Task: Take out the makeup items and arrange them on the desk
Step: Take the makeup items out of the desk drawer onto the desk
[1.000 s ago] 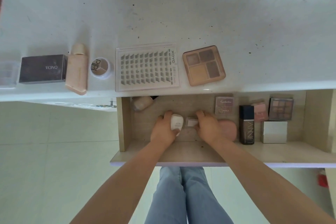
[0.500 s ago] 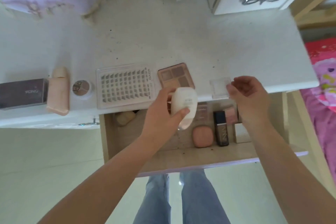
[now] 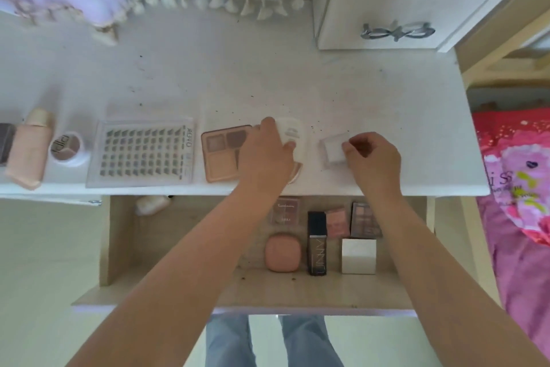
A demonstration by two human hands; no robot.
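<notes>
My left hand (image 3: 266, 155) grips a white rounded compact (image 3: 293, 136) and holds it down on the white desk (image 3: 297, 83), just right of the brown eyeshadow palette (image 3: 221, 153). To the right, my right hand (image 3: 370, 156) pinches a small clear square case (image 3: 334, 148) that rests on the desk. Below, the open wooden drawer (image 3: 178, 286) holds a pink compact (image 3: 282, 252), a black foundation bottle (image 3: 317, 243), a white cube box (image 3: 358, 256), small palettes (image 3: 364, 219) and a cream bottle (image 3: 151, 204).
A clear lash tray (image 3: 143, 153), a round jar (image 3: 67, 148), a peach bottle (image 3: 28, 149) and a dark box (image 3: 4, 143) line the desk's front left. A white cabinet (image 3: 387, 12) stands at the back right. A pink bedspread (image 3: 518, 188) lies right of the desk.
Both hands lifted the white compact and the clear case out of the drawer and carried them forward onto the desk, right of the eyeshadow palette.
</notes>
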